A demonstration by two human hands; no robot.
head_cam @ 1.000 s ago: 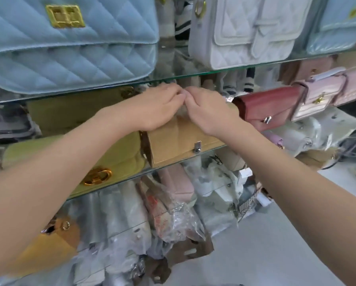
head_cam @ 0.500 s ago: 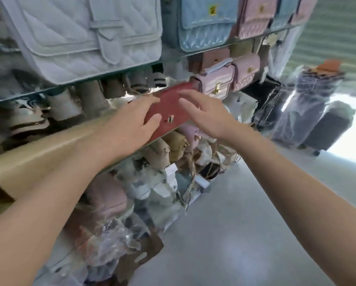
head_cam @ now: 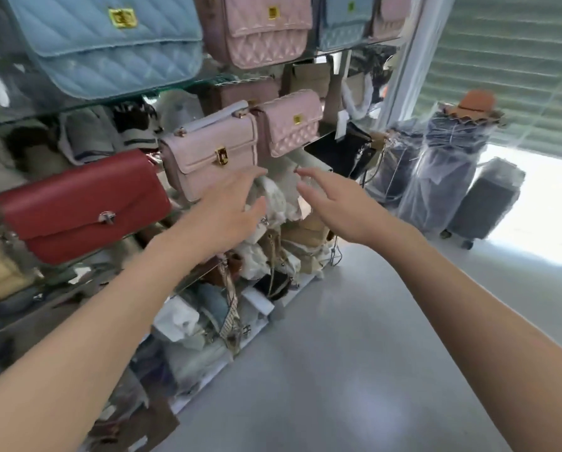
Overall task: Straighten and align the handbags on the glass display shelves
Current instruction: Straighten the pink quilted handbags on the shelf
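Pink handbag [head_cam: 208,158] near outstretched hands [head_cam: 227,207] [head_cam: 333,203]

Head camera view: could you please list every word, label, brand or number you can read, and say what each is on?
No text in this view can be read.
Gold clasp on the blue quilted bag: any marking is too blurred to read.
White tag hanging beside the pink quilted bag: too small to read.
Red bag: no lettering shows.
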